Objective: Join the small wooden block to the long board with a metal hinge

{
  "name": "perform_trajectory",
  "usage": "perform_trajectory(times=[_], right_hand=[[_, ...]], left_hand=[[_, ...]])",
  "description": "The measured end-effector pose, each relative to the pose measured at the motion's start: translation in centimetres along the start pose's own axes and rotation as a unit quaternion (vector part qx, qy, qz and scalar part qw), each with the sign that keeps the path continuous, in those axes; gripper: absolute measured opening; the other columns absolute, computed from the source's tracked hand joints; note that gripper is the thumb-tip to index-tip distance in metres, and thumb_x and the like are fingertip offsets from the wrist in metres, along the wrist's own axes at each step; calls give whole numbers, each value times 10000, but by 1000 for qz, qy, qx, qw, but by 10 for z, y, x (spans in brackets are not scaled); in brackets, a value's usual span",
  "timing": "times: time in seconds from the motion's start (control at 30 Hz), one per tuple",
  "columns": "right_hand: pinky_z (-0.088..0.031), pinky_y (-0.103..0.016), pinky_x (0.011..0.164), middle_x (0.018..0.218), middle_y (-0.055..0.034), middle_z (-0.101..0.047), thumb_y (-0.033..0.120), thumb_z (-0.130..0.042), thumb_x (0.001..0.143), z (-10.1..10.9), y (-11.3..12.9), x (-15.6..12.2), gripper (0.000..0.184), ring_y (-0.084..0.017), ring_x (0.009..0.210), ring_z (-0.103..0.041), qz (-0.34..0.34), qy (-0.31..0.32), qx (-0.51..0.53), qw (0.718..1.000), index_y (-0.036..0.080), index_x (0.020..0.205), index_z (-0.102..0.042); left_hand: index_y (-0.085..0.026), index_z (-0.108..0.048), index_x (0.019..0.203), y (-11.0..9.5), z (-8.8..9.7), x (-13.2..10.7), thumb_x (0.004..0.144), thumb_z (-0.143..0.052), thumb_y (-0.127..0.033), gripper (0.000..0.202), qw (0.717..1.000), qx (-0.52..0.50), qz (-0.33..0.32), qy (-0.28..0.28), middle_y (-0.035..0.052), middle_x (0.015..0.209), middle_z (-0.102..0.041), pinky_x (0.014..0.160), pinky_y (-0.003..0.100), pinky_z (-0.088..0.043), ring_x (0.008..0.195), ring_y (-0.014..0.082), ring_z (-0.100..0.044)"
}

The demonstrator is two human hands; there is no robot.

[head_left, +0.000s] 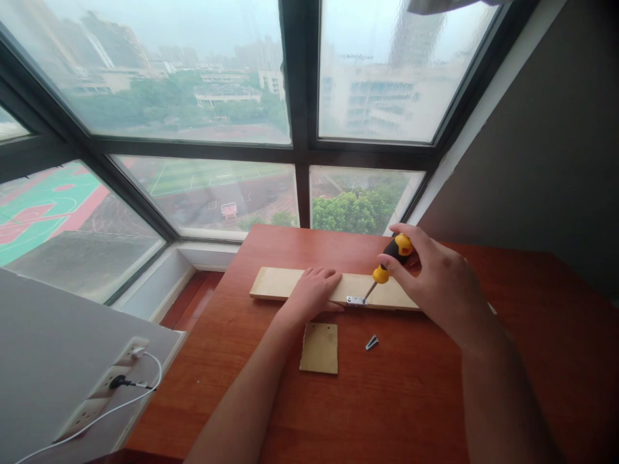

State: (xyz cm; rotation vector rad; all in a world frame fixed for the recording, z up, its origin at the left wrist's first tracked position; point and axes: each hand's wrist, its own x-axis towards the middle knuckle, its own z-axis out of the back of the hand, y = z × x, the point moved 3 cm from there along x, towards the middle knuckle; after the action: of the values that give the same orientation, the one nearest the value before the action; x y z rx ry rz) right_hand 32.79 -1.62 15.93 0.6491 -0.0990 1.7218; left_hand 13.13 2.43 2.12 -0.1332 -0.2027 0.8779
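The person's left forearm runs up from the near edge toward the far side, bare to the wrist. The left hand (313, 291) lies palm down, fingers together and stretched to the right, pressing flat. The right arm comes in from the near right corner, its wrist bent slightly leftward. The right hand (430, 274) is raised, fingers curled in a closed grip, thumb apparently tucked underneath, though the knuckles hide it.
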Motion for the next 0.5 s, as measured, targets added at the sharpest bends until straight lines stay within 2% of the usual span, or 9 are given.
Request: perform_trajectory(times=[0.1,0.3,0.4,0.5], right_hand=[[-382,-287,552,939,-27,-707,538,-570,857,-1,6,0,431,-216,717,-643,-3,-27,-40,999,264,1189,-554],[-272,-271,518,777,-10,-668,601,-522,859,-1,13,-1,374,-202,650,-601,-29,-40,-79,996,247,967,-573],[-324,-280,533,814,-17,-676,568,-532,859,-2,12,-1,358,-217,678,-622,-29,-29,-51,998,245,1011,-559],[-432,-299,590,934,-31,-692,452,-541,868,-3,9,0,366,-210,716,-656,-8,21,43,999,250,1173,-515]], left_hand=[[-226,-510,1263,0,1,0,659,-807,-480,720,1000,1,-2,-3,106,1247,-598,949,395,-421,1117,293,-564],[-227,-509,1261,-1,3,0,659,-810,-470,716,1000,0,0,2,107,1253,-594,953,396,-421,1124,292,-561],[-236,-511,1262,-1,3,0,666,-804,-474,706,1000,-3,2,4,109,1260,-591,957,401,-418,1130,295,-560],[-225,-511,1262,-1,2,0,658,-809,-478,720,1000,-5,1,1,107,1260,-591,957,398,-418,1126,296,-562]])
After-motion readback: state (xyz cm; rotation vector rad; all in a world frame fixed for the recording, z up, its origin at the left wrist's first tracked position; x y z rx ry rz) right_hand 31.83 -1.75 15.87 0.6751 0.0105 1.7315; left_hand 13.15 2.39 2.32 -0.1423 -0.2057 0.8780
